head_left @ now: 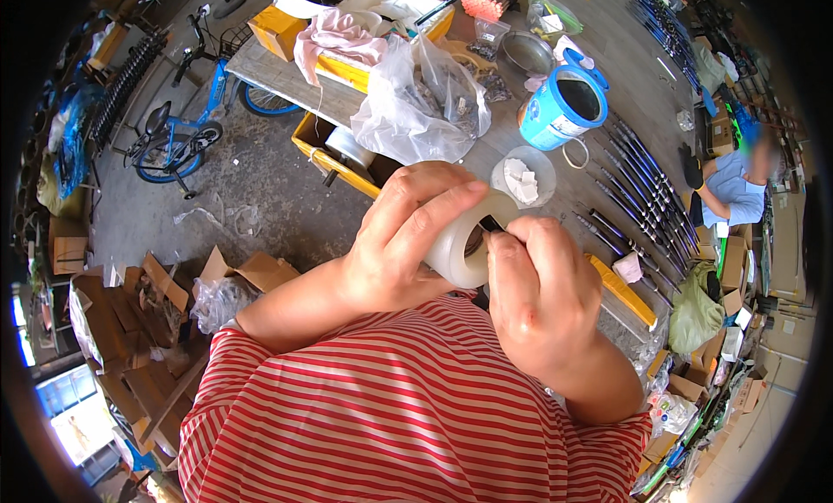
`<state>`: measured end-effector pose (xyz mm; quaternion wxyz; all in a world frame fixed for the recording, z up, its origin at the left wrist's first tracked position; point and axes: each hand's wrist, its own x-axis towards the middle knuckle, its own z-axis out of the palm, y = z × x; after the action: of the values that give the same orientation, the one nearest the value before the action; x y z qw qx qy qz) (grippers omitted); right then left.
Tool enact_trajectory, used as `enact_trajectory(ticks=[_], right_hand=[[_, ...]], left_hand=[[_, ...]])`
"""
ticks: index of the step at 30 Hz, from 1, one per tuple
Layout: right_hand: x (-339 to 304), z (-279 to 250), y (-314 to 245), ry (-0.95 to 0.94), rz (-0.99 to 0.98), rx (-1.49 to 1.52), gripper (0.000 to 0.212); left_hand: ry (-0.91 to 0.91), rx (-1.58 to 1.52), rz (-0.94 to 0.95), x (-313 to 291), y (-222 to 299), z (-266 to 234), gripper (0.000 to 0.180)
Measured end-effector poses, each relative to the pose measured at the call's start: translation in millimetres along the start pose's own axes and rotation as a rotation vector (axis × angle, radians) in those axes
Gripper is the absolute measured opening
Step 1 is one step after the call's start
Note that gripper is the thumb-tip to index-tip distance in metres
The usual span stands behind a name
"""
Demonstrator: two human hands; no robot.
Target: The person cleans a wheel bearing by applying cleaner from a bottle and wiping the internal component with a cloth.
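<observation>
Cluttered workshop w/ concrete floor; grey tabletop (599,34) ahead carries a crinkled clear plastic bag (416,104), blue tub (564,108) & rows of thin dark rods (642,199). My left hand (408,234) wraps a smooth translucent white tape roll (455,247) held at chest height over my striped shirt. My right hand (538,295) has thumb & fingers pinched on a small black piece (491,224) at the roll's rim.

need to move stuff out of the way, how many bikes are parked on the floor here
1: a blue bicycle stands on the concrete floor at upper left, beside the workbench. Others may be hidden past the dark rim of the picture.
</observation>
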<state>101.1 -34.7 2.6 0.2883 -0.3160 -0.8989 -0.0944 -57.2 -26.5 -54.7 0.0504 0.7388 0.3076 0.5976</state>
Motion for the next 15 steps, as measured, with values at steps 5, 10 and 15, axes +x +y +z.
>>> enact_trajectory(ticks=[5, 10, 15], right_hand=[[5, -9, -7, -0.101, 0.058, 0.004, 0.006], [5, -4, -1, -0.042, 0.103, 0.159, 0.011], [7, -4, 7, -0.021, 0.045, 0.230, 0.014]], left_hand=[[-0.021, -0.010, 0.001, -2, -1, -1, 0.073], [-0.086, -0.058, -0.050, 1, -3, -9, 0.074], [-0.220, -0.104, -0.142, 7, -3, -17, 0.075]])
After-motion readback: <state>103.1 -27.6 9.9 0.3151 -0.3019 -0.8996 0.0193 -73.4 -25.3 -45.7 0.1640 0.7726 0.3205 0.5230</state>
